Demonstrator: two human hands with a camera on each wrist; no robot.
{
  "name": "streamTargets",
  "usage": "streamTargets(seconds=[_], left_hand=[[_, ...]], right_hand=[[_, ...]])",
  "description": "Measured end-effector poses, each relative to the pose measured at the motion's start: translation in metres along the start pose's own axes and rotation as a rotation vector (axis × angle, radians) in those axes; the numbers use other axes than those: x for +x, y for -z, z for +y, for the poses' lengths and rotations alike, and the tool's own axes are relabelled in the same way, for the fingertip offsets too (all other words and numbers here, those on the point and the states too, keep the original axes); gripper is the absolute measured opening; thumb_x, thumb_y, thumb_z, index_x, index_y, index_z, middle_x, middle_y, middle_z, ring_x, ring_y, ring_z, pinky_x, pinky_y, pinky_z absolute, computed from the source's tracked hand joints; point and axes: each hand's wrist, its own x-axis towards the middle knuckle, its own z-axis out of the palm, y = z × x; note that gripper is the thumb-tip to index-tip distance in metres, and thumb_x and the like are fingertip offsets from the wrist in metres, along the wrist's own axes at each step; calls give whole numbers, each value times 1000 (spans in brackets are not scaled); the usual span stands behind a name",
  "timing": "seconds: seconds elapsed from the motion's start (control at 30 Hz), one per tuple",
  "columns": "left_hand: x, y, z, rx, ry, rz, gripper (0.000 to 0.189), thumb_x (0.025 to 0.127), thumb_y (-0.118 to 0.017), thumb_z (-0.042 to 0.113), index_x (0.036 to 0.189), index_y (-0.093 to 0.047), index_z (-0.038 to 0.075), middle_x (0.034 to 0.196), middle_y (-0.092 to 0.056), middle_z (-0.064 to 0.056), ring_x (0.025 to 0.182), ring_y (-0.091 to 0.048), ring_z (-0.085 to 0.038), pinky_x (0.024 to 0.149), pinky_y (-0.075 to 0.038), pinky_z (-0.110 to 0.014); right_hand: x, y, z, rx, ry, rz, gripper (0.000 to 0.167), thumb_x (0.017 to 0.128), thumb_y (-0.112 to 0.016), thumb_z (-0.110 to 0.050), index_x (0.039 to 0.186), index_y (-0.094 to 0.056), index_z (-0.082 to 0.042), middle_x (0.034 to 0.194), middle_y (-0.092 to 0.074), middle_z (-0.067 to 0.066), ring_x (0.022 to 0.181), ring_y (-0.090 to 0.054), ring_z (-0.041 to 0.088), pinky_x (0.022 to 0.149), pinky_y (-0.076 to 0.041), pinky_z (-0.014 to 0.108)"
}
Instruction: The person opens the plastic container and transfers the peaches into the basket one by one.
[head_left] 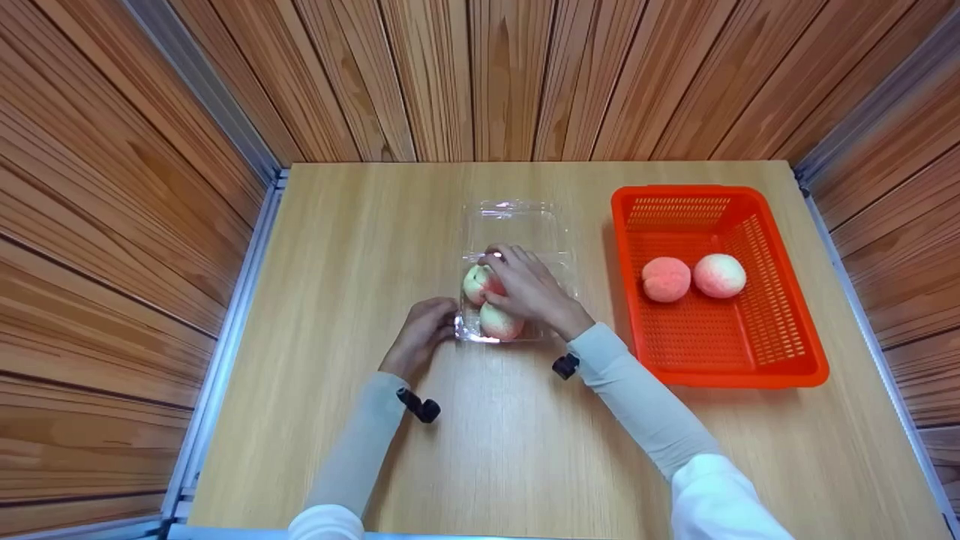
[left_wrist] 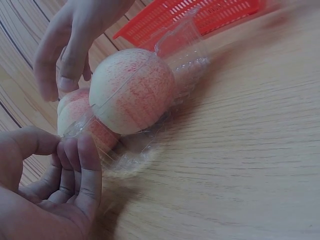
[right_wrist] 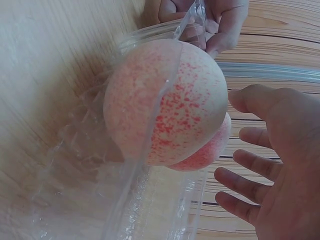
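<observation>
A clear plastic clamshell box lies on the table with its lid laid back on the far side. Two pale, red-speckled peaches sit along its left part, a front peach and a rear peach behind it. At the box's left edge my left hand pinches the plastic rim between thumb and fingertips, as the left wrist view shows. Over the rear peach reaches my right hand, fingers spread and slightly bent. In the right wrist view those fingers stand apart from the fruit.
To the right stands a red plastic basket with slotted walls. Inside it lie a pink peach and a paler peach. Wood-patterned panels rise around the wooden table.
</observation>
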Motion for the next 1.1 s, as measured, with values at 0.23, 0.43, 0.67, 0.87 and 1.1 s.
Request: streamTargets(seconds=[0.23,0.43,0.67,0.87,1.1], left_hand=[[1,0,-1,12,16,2,22,102,-55,4,114,-67,-9,85,-66,-2,77,-64,-11,68,-56,-23],[0,0,1,15,15,6,22,101,-55,4,112,-68,-9,88,-66,-5,79,-65,-13,70,-57,-24],[0,-1,0,9,6,-5,21,101,-55,4,111,-68,-9,87,-67,-4,78,-65,-13,70,-57,-25],[0,0,0,25,-6,-6,22,101,-55,6,113,-68,-9,89,-66,-3,79,-64,-12,70,-56,-23],[0,-1,-2,-4,-21,-4,20,100,-55,4,109,-68,-9,84,-65,-2,77,-64,-11,67,-56,-23]], right_hand=[[6,-4,0,6,-3,-12,57,100,-74,-36,147,-56,-9,152,-51,15,140,-51,35,121,-42,51],[9,-8,0,2,-1,-6,57,100,-73,-37,147,-56,-9,153,-50,15,139,-51,34,121,-42,49],[12,-10,-2,-8,26,4,57,99,-74,-35,145,-57,-7,150,-51,17,137,-52,36,118,-44,50],[13,-12,-2,-5,26,-7,54,98,-75,-35,143,-58,-8,149,-52,16,137,-50,36,118,-43,50],[15,-15,-3,-27,26,-22,55,97,-76,-33,143,-58,-8,148,-52,17,137,-50,37,119,-42,50]])
